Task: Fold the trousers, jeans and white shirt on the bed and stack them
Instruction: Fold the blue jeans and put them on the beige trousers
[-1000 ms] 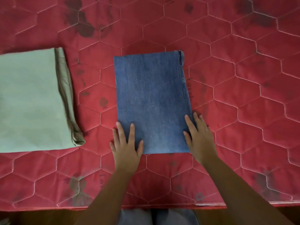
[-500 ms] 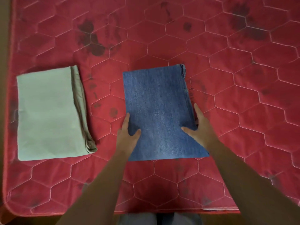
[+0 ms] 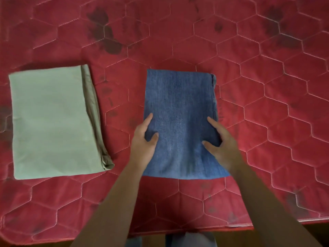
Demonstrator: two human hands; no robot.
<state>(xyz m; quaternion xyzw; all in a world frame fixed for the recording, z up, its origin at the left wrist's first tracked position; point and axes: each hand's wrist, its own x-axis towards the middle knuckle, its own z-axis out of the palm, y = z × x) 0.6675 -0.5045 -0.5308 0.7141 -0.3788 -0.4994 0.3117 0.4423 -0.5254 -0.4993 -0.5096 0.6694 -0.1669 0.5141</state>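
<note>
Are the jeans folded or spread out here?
Folded: the jeans form a compact rectangle, layered edges showing on the right; left hand and right hand grip its sides.

Left hand (image 3: pixel 143 140), right hand (image 3: pixel 222 146) on jeans (image 3: pixel 179 102)

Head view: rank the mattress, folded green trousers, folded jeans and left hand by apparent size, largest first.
1. red mattress, which fills most of the frame.
2. folded green trousers.
3. folded jeans, only slightly smaller than the trousers. It is a close call, as they are partly covered.
4. left hand, the smallest.
</note>
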